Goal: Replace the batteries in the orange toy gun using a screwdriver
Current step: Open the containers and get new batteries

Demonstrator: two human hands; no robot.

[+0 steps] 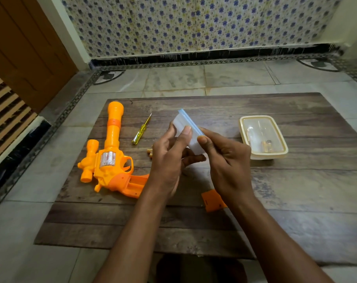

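Translucent blue-lidded box (pixel 189 133) sits pinched between your left hand (pixel 169 158) and right hand (pixel 224 158), right of the orange toy gun (pixel 110 158); pry its lid gently, keeping it level.

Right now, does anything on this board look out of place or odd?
Nothing is damaged or spilled. The orange toy gun lies with its handle's battery bay open, and its orange cover lies apart near the right wrist. Both hands hold a small blue-lidded box tilted above the board.
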